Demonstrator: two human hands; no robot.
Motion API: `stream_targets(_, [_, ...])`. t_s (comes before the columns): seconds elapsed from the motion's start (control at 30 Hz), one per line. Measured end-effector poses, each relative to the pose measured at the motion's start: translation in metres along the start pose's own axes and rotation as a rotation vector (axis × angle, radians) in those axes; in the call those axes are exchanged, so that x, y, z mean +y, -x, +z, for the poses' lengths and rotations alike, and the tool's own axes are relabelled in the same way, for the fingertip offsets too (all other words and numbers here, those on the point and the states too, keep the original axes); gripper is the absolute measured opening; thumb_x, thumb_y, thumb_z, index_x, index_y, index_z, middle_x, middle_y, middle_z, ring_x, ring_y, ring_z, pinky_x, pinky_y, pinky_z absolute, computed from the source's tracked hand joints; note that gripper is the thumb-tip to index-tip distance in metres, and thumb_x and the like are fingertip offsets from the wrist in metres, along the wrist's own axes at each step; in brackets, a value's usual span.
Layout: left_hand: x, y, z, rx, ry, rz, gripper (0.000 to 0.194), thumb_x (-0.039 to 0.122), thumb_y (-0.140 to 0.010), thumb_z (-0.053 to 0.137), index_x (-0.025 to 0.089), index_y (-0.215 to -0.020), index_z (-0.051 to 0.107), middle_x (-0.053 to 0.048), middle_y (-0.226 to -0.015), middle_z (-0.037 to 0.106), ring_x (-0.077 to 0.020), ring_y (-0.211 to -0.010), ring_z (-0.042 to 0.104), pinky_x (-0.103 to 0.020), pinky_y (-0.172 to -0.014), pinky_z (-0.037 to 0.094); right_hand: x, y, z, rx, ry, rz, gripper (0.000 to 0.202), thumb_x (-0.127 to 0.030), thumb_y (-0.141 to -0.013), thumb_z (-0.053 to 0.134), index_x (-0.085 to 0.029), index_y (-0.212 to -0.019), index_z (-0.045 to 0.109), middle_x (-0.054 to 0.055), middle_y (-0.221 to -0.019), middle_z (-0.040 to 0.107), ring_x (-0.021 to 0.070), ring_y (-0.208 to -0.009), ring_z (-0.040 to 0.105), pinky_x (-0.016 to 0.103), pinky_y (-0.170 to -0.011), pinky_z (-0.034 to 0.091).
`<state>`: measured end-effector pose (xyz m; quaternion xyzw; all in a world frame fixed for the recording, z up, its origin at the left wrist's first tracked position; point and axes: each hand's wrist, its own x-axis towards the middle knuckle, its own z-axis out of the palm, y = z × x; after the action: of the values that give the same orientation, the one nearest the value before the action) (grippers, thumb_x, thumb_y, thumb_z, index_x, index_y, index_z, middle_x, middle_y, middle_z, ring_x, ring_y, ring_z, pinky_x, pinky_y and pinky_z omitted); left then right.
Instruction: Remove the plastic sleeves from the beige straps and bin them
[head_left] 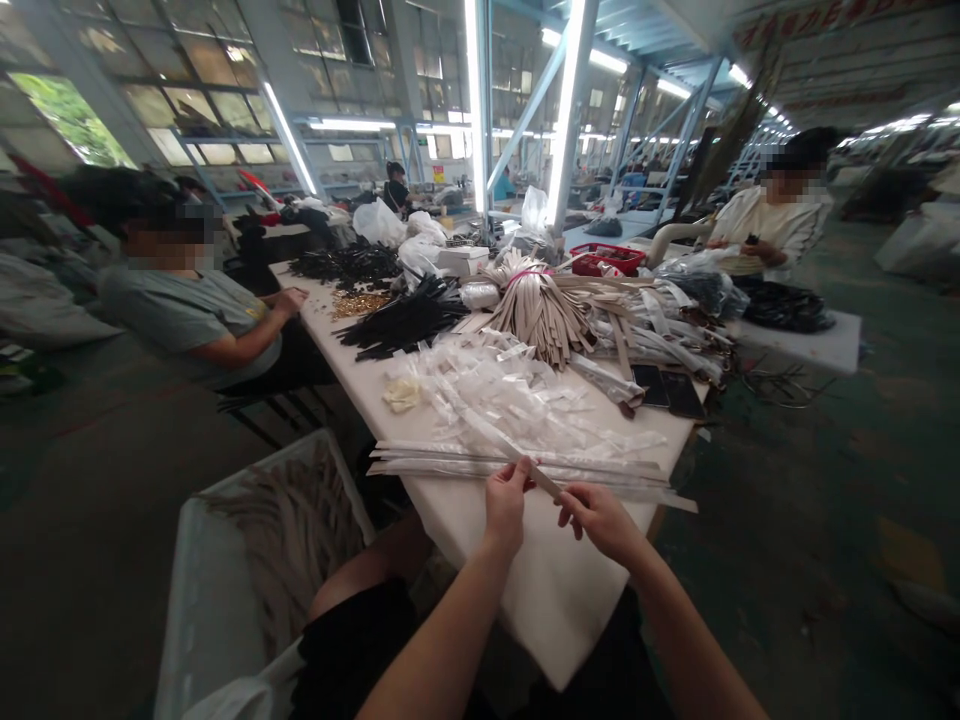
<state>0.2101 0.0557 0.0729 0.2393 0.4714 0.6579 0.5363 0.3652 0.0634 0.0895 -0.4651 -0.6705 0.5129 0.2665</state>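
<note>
Between my two hands runs a beige strap, held at a slant above the near part of the table. My left hand pinches it with thumb and fingers. Closer to its lower end, my right hand grips the same strap, fingers curled. The strap's far part reaches up over a heap of clear plastic sleeves. Just beyond my hands, several long flat strips in plastic lie across the table.
A white crate of beige straps stands at my left. Farther back lie a tied strap bundle, black strips, a red basket and dark phone-like slabs. One person sits left, another is at right.
</note>
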Motion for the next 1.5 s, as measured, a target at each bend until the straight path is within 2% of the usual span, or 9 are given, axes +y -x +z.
stream_targets(0.2, [-0.026,0.005,-0.003,-0.133,-0.015,-0.089,0.051,0.056,-0.071,0.078,0.007,-0.083,0.076,-0.011,-0.072,0.07,-0.015,-0.055,0.059,-0.028,-0.054,0.048,0.018,-0.008,0.012,0.042,-0.059,-0.019,0.047,-0.055,-0.092,0.05,-0.014,-0.08,0.069,0.006,-0.069,0.07,0.0113,-0.047,0.056,0.022,-0.047,0.043])
stream_targets(0.47, [-0.031,0.003,0.001,-0.077,-0.031,-0.076,0.055,0.059,-0.068,0.08,0.007,-0.085,0.077,-0.013,-0.077,0.072,-0.0175,-0.061,0.063,-0.032,-0.065,0.053,0.04,-0.002,0.008,0.151,-0.054,-0.01,0.041,-0.051,-0.091,0.054,-0.015,-0.076,0.067,0.003,-0.059,0.064,0.0135,-0.053,0.054,0.025,-0.054,0.043])
stream_targets(0.6, [-0.033,0.008,0.008,-0.144,-0.055,-0.122,0.056,0.062,-0.067,0.079,0.007,-0.079,0.075,-0.011,-0.07,0.07,-0.016,-0.053,0.059,-0.031,-0.056,0.05,0.037,-0.005,0.014,0.2,-0.154,-0.009,0.046,-0.058,-0.089,0.055,-0.015,-0.08,0.068,0.004,-0.062,0.063,0.0152,-0.057,0.056,0.026,-0.056,0.044])
stream_targets(0.73, [-0.035,0.009,0.008,-0.176,-0.058,-0.142,0.055,0.06,-0.068,0.078,0.007,-0.081,0.073,-0.011,-0.071,0.069,-0.0177,-0.056,0.062,-0.032,-0.059,0.051,0.029,-0.006,0.019,0.237,-0.256,0.074,0.054,-0.065,-0.083,0.061,-0.013,-0.095,0.071,0.003,-0.061,0.063,0.0147,-0.052,0.054,0.025,-0.049,0.039])
stream_targets(0.87, [-0.031,-0.004,0.006,-0.148,0.031,-0.166,0.05,0.058,-0.072,0.075,0.01,-0.083,0.067,-0.01,-0.075,0.069,-0.0204,-0.066,0.067,-0.032,-0.064,0.053,0.024,-0.005,0.014,0.365,-0.18,0.055,0.051,-0.064,-0.081,0.063,-0.014,-0.087,0.072,0.002,-0.058,0.061,0.0137,-0.05,0.05,0.024,-0.047,0.036])
stream_targets(1.0, [0.001,-0.043,0.001,-0.086,0.171,-0.131,0.039,0.048,-0.076,0.074,0.015,-0.092,0.061,-0.008,-0.084,0.07,-0.0183,-0.071,0.067,-0.031,-0.068,0.054,0.028,0.006,-0.01,0.468,-0.087,0.058,0.049,-0.063,-0.081,0.063,-0.015,-0.084,0.072,0.001,-0.055,0.058,0.0131,-0.047,0.046,0.025,-0.046,0.032])
stream_targets(1.23, [0.098,-0.123,-0.001,-0.073,0.246,0.059,0.02,0.027,-0.089,0.061,0.017,-0.105,0.059,-0.012,-0.108,0.072,-0.0178,-0.086,0.069,-0.031,-0.079,0.052,0.043,0.032,-0.078,0.533,-0.2,0.088,0.049,-0.061,-0.073,0.072,-0.014,-0.088,0.07,0.001,-0.056,0.057,0.0166,-0.054,0.053,0.025,-0.049,0.037])
stream_targets(1.37, [0.136,-0.136,-0.009,-0.037,0.222,0.164,0.014,0.024,-0.091,0.057,0.016,-0.102,0.061,-0.012,-0.109,0.072,-0.0179,-0.089,0.068,-0.031,-0.078,0.052,0.048,0.039,-0.106,0.658,-0.329,0.079,0.048,-0.059,-0.07,0.077,-0.014,-0.085,0.069,-0.004,-0.049,0.046,0.0132,-0.048,0.045,0.027,-0.052,0.042])
stream_targets(1.5, [0.16,-0.126,-0.028,0.031,0.205,0.253,0.014,0.024,-0.091,0.058,0.017,-0.103,0.062,-0.011,-0.107,0.073,-0.019,-0.091,0.07,-0.033,-0.081,0.053,0.054,0.04,-0.119,0.617,-0.408,0.073,0.042,-0.051,-0.07,0.08,-0.013,-0.083,0.068,-0.005,-0.049,0.046,0.01,-0.046,0.04,0.03,-0.06,0.05])
